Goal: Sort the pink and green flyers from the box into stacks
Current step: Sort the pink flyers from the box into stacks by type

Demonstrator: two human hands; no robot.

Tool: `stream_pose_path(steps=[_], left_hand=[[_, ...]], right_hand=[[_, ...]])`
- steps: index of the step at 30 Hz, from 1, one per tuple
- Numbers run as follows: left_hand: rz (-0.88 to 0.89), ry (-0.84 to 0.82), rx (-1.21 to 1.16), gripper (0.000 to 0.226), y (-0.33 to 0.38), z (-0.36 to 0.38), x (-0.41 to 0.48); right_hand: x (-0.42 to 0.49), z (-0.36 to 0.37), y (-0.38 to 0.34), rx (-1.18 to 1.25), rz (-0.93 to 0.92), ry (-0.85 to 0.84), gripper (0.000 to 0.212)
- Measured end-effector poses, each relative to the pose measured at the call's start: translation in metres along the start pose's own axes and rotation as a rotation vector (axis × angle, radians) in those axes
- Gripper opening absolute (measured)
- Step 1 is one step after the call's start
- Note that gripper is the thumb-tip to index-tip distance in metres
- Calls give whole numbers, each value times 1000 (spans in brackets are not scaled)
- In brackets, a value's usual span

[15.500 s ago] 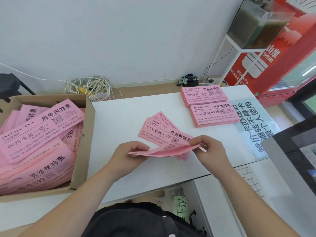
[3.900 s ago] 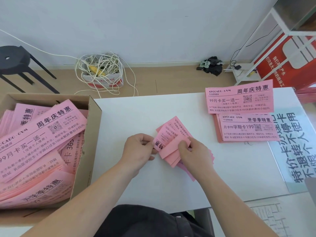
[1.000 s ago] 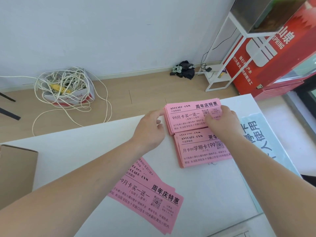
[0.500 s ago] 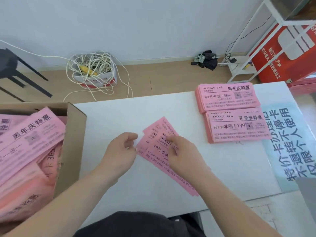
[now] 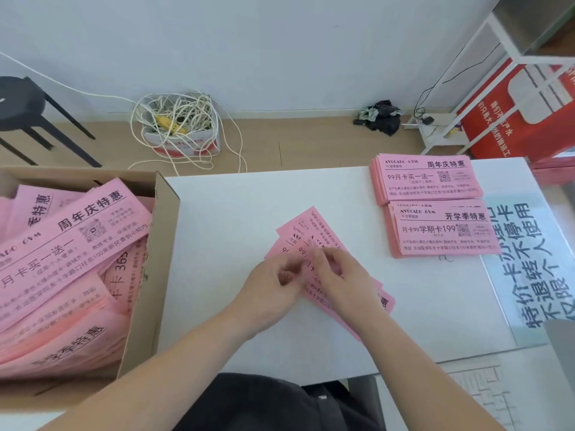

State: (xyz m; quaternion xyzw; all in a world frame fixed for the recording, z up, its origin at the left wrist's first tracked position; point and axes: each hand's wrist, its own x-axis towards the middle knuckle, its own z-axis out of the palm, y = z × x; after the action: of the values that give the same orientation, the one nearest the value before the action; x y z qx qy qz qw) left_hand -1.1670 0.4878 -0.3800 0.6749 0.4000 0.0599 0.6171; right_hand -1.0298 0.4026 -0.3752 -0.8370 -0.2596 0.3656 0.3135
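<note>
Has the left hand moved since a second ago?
Yes. The left hand has left the far stack and drawn back to the loose flyers in the middle of the table.

Soft, even daylight fills the room. The white surface [image 5: 249, 213] around both hands is pale, with only a faint grey smudge of shadow beneath the left hand [image 5: 273, 284] and the right hand [image 5: 345, 275]. Their fingers [image 5: 292, 269] are smeared by motion, and the print on the loose flyers [image 5: 308, 227] just beyond them is hard to read. Further beyond the right hand, the two stacks [image 5: 429, 181] are crisp in the large type and soft in the small. Far left of the left hand, the boxed flyers [image 5: 77, 231] stretch and blur toward the picture's edge. The stool [image 5: 18, 101] beyond them and the white rack [image 5: 497, 57] beyond the right hand lean with wide-angle bending. The glossy sign [image 5: 522, 259] to the right of the right hand has a milky sheen.
</note>
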Motion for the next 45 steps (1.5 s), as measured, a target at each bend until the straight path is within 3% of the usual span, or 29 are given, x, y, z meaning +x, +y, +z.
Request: stream_pose_path(steps=[3,5,7,9,13,17,20,21,23,26,29,32,34,36,39,42,43,45], left_hand=[[223,-159,329,43,-15,8,-9],[239,-85,363,47,-27,9,-12],[112,130,295,47,-34,4,-13],[-25,234,177,47,-36,-2,-12],[-213,116,-109,44,-22,-1,-8],[-164,-16,-198,44,-9,9,-9],[9,-166,-23,51,-11,17,-20],[69,-161,22,51,-15,19,-22],[118,14,60,50,-26,17,-23],[-47,293,39,44,-33,3,-20],[-190,265,-194,41,-22,-6,-19],[-261,197,-430,35,-8,-3,-15],[-225,155,-466,31,-4,2,-14],[-137,82,-320,31,-5,8,-19],[229,-14,117,35,-14,17,-26],[486,-49,259,35,-30,21,-24],[470,-25,235,36,-31,19,-24],[270,120,123,42,-34,11,-20]], right_hand=[[4,3,0,-21,47,18,25],[6,4,3,-90,39,12,10],[7,1,5,-95,48,20,9],[8,-5,6,-47,63,23,14],[8,-6,9,-70,49,36,30],[6,-2,5,27,32,71,44],[5,0,2,66,49,100,41],[7,1,3,21,38,118,37],[8,3,4,-57,23,142,34],[6,4,4,-44,11,126,27],[3,4,1,-37,1,117,21],[4,4,3,-59,-15,151,38],[4,5,4,-58,-31,162,42],[4,4,-1,23,7,143,44],[4,2,-8,158,93,80,50],[6,1,-4,66,65,86,42],[6,1,-2,43,57,88,39],[7,0,1,35,72,88,37]])
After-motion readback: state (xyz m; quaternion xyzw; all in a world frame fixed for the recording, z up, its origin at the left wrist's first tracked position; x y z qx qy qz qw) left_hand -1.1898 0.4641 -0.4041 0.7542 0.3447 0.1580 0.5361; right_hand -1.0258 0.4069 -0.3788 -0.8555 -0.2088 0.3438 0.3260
